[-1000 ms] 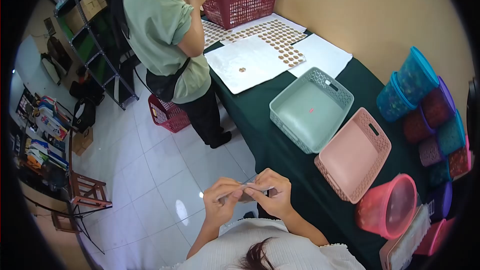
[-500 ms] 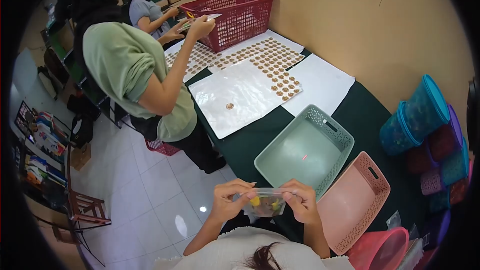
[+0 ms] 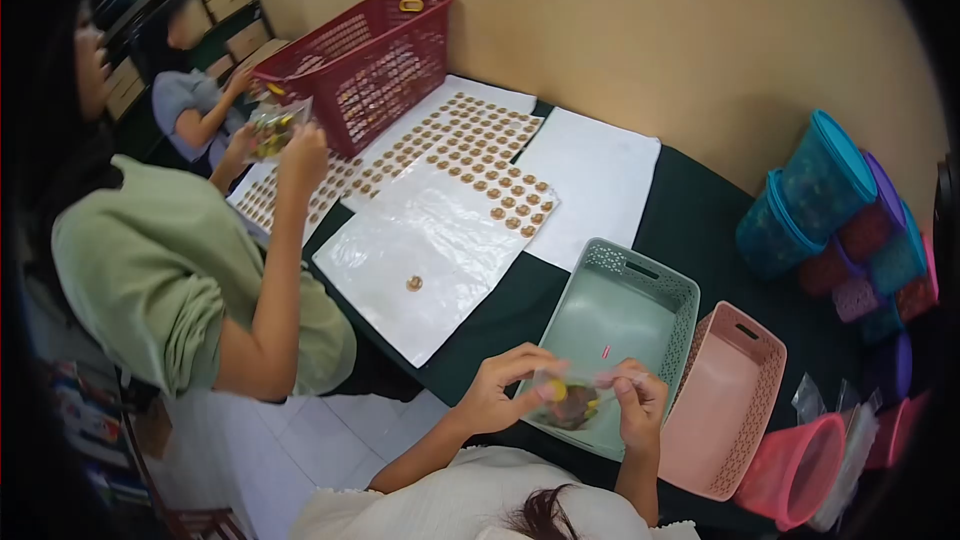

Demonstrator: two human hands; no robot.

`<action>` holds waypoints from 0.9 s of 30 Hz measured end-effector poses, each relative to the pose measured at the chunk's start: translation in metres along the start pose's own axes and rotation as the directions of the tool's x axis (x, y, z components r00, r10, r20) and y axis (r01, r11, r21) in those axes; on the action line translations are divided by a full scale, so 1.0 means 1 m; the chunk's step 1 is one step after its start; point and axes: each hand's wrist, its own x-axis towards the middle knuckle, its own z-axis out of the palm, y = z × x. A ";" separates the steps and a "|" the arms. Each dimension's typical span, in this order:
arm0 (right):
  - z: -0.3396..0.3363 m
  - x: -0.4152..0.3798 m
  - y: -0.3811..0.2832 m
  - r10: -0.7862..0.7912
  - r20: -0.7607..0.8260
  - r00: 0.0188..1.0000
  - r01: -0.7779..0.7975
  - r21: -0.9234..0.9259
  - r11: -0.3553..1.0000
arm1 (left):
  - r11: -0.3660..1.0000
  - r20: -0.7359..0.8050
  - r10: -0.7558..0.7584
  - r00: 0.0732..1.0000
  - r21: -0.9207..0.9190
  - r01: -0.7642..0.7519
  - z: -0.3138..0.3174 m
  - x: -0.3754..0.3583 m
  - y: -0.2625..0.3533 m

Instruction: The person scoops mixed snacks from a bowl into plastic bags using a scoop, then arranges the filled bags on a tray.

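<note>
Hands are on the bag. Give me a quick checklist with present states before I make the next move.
1. Left hand and right hand both gripping the clear plastic bag: ok.
2. Bag fully sealed: cannot tell, blurred.
3. Round sticker on the bag: cannot tell.
4. Mint-green basket and pink basket upright: ok.
5. Co-worker in green keeping hands apart from ours: ok.

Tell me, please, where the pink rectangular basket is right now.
In the head view, the pink basket sits lower right on the dark tablecloth, between the mint-green basket and the pink tub, beside the right hand.
</note>
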 end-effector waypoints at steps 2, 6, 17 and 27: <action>0.003 0.002 0.005 -0.027 -0.105 0.994 0.025 -0.022 0.999 | 0.998 0.080 -0.066 0.995 -0.005 0.067 -0.003 0.009 0.005; 0.010 -0.002 0.009 -0.045 -0.362 0.931 0.043 -0.014 0.999 | 0.977 0.337 -0.213 0.917 0.100 0.191 -0.011 0.013 -0.014; 0.008 -0.056 0.014 0.185 -0.442 0.878 -0.253 -0.100 0.962 | 0.933 0.187 -0.299 0.936 -0.150 0.328 0.007 0.028 -0.049; 0.024 -0.092 0.009 0.348 -0.468 0.812 -0.456 -0.138 0.879 | 0.831 0.294 -0.458 0.839 -0.193 0.522 0.023 0.035 -0.071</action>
